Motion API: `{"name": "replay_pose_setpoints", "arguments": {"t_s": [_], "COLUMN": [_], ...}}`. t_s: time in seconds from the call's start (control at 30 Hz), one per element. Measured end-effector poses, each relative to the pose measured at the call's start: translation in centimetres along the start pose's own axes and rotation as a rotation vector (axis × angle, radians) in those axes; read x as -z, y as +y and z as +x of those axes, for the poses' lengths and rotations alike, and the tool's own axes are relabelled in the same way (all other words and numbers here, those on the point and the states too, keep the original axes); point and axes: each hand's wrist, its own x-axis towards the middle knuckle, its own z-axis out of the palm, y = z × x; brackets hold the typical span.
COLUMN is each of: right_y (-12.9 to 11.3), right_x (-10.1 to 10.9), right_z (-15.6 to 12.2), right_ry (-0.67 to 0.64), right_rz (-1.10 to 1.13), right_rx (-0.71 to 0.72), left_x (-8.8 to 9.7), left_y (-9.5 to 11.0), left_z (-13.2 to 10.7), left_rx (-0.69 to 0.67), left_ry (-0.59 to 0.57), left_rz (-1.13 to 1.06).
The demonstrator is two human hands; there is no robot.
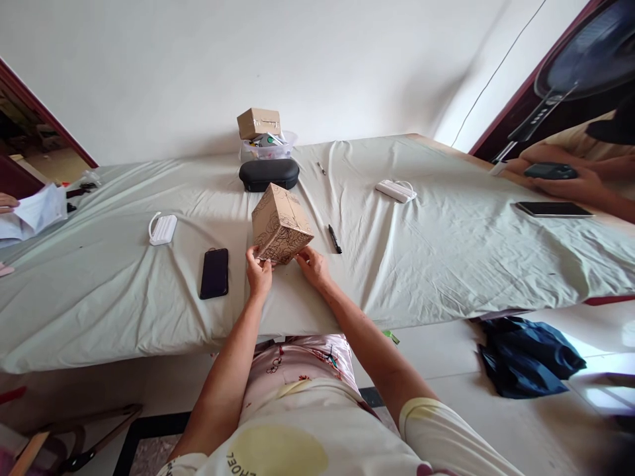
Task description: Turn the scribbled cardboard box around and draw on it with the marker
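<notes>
A brown cardboard box (282, 225) with black line drawings on its sides is tilted over the middle of the cloth-covered table. My left hand (258, 270) grips its lower left corner, thumb and fingers closed on the edge. At the lower right corner, my right hand (313, 266) pinches the box between thumb and fingers. A black marker pen (335, 239) lies just right of the box. To the left of my left hand rests a dark smartphone (214, 274). The underside of the box is hidden.
Behind the box stand a black hard case (268, 174) and a clear plastic basket (245, 152) topped by a smaller carton (258, 122). White corded blocks (163, 229) lie left and right. A person's hand (590, 182) holds a dark device at right; another person's hand (7, 202) holds papers at left.
</notes>
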Motion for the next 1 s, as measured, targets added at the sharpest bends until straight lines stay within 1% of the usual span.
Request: {"name": "replay_pose_setpoints", "arguments": {"t_s": [0.07, 0.27, 0.4, 0.53, 0.63, 0.73, 0.83, 0.9, 1.0], "right_y": [0.0, 0.7, 1.0, 1.0, 0.7, 0.4, 0.0, -0.2, -0.3], "right_x": [0.0, 0.0, -0.3, -0.3, -0.2, -0.1, 0.0, 0.1, 0.3], "right_z": [-0.1, 0.2, 0.1, -0.1, -0.2, -0.3, -0.4, -0.4, -0.3], "right_ry": [-0.023, -0.021, -0.013, -0.056, -0.081, -0.089, -0.078, -0.043, 0.044], "right_rz": [-0.032, -0.017, 0.002, -0.035, -0.053, -0.057, -0.059, -0.066, -0.073], "right_rx": [0.023, -0.025, -0.015, -0.019, -0.010, -0.011, -0.008, -0.010, -0.003], "left_x": [0.0, -0.4, -0.6, -0.9, -1.0, -0.9, -0.7, -0.5, -0.3], "left_y": [0.0, 0.0, 0.1, -0.2, -0.5, -0.7, -0.9, -0.9, -0.9], "left_z": [0.0, -0.3, -0.4, -0.3, -0.1, 0.1, 0.1, 0.0, 0.0], "left_rx": [0.002, -0.004, 0.029, 0.016, 0.019, 0.054, 0.068, 0.041, -0.042], "left_ry": [-0.014, -0.059, -0.070, -0.105, -0.125, -0.143, -0.132, -0.108, -0.058], "left_rz": [-0.008, -0.023, -0.097, -0.202, -0.231, -0.201, -0.150, -0.082, 0.049]}}
